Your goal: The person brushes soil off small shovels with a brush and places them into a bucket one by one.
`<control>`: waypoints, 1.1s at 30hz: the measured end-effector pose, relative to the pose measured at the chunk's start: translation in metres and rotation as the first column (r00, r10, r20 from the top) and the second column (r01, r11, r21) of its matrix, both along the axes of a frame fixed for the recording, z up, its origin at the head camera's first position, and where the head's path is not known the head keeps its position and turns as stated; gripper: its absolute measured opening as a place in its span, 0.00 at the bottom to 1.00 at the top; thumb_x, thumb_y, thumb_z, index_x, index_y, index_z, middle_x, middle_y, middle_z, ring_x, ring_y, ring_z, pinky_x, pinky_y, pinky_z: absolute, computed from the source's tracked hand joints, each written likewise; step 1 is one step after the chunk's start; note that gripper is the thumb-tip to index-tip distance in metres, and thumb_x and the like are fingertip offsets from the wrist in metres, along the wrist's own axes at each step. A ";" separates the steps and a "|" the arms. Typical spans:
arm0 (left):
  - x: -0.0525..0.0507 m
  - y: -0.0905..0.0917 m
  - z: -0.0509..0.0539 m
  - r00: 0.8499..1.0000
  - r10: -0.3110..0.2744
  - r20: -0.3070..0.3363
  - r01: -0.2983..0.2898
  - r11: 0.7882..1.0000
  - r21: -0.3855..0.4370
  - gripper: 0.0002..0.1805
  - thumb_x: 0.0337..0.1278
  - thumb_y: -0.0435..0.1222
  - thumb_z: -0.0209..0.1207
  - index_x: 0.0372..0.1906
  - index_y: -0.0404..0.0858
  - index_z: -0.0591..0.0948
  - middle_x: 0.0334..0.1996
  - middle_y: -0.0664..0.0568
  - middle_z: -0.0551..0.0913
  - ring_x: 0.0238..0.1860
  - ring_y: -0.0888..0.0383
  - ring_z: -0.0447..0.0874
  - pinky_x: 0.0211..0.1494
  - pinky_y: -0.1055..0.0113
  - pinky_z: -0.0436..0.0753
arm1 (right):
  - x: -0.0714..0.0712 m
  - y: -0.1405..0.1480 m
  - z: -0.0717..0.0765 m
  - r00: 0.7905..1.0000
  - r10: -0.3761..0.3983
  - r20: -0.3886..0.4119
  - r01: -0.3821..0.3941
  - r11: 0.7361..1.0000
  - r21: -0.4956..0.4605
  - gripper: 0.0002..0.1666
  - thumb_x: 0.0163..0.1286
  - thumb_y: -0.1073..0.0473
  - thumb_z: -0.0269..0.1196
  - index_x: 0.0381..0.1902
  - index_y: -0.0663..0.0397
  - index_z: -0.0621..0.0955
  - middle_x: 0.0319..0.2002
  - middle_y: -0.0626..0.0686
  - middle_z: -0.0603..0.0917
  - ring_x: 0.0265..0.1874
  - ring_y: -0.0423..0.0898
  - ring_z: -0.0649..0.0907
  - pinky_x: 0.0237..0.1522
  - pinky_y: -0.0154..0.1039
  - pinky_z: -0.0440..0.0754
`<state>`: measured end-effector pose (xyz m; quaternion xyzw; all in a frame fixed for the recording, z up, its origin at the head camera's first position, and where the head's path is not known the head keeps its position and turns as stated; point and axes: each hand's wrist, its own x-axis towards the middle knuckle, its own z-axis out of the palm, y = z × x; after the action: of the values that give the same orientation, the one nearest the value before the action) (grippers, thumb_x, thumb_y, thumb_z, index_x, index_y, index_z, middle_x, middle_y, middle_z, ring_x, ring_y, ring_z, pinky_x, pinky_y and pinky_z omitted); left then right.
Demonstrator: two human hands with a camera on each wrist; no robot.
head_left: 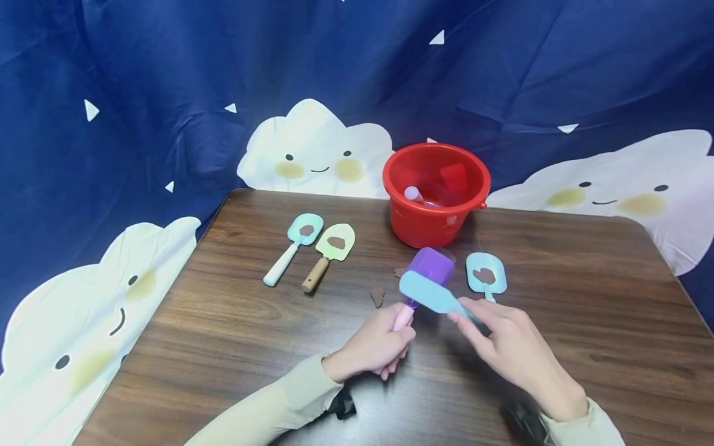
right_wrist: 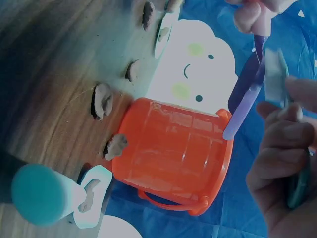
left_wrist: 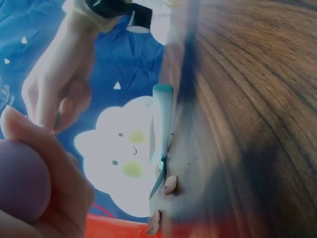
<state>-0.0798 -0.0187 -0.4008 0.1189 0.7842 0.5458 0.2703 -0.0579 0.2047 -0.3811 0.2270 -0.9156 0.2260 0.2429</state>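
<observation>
My left hand (head_left: 374, 345) grips the pink handle of a purple toy shovel (head_left: 437, 261), held above the table in the head view. The thumb and fingers of my right hand (head_left: 512, 347) pinch a light-blue flat scraper-like tool (head_left: 427, 291). Its blade crosses over the lower part of the purple shovel; whether the two touch cannot be told. In the right wrist view, the purple blade (right_wrist: 245, 104) stands beside the pale tool (right_wrist: 275, 74). A light-blue shovel (head_left: 473, 265) with a brown piece on it lies just beyond my right hand.
Behind the hands stands a red bucket (head_left: 425, 226) with a few toys inside. A blue shovel (head_left: 315, 222) and a green shovel (head_left: 347, 238), each bearing a brown piece, lie at left. Loose brown pieces lie on the table, one brown piece (head_left: 377, 296) near my left hand.
</observation>
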 end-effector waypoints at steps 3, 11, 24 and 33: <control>-0.001 -0.001 0.002 1.000 0.018 0.019 -0.018 1.000 0.004 0.02 0.56 0.34 0.47 0.33 0.39 0.70 0.12 0.52 0.73 0.04 0.61 0.68 0.04 0.63 0.72 | 0.001 0.003 -0.002 1.000 0.023 -0.018 -0.023 1.000 0.016 0.18 0.55 0.53 0.71 0.44 0.49 0.86 0.33 0.43 0.88 0.26 0.38 0.84 0.31 0.38 0.81; -0.002 -0.002 0.002 1.000 -0.009 0.005 0.009 1.000 -0.005 0.04 0.53 0.32 0.47 0.34 0.38 0.70 0.12 0.54 0.73 0.04 0.61 0.68 0.04 0.61 0.73 | -0.003 0.015 -0.008 0.999 0.021 0.029 -0.020 0.999 -0.031 0.23 0.48 0.58 0.75 0.45 0.54 0.86 0.31 0.45 0.88 0.23 0.34 0.78 0.30 0.25 0.79; -0.005 -0.007 0.009 0.988 -0.105 -0.114 0.097 0.992 -0.078 0.02 0.54 0.33 0.48 0.32 0.38 0.69 0.11 0.55 0.72 0.03 0.62 0.67 0.06 0.59 0.75 | -0.014 0.040 -0.009 0.980 -0.194 0.051 0.200 0.967 -0.160 0.21 0.54 0.61 0.72 0.45 0.65 0.85 0.40 0.63 0.88 0.39 0.57 0.88 0.46 0.21 0.79; -0.015 -0.007 0.025 0.955 -0.009 -0.298 -0.014 0.997 -0.077 0.03 0.58 0.34 0.52 0.36 0.42 0.74 0.14 0.56 0.70 0.04 0.65 0.67 0.06 0.64 0.74 | -0.011 0.053 -0.019 0.943 -0.306 0.132 0.324 0.934 -0.152 0.19 0.61 0.55 0.68 0.45 0.64 0.85 0.38 0.64 0.87 0.33 0.60 0.86 0.37 0.42 0.76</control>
<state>-0.0949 -0.0258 -0.3761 0.1880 0.8368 0.4909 0.1527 -0.0690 0.2581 -0.3999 0.0429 -0.9288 0.2739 0.2459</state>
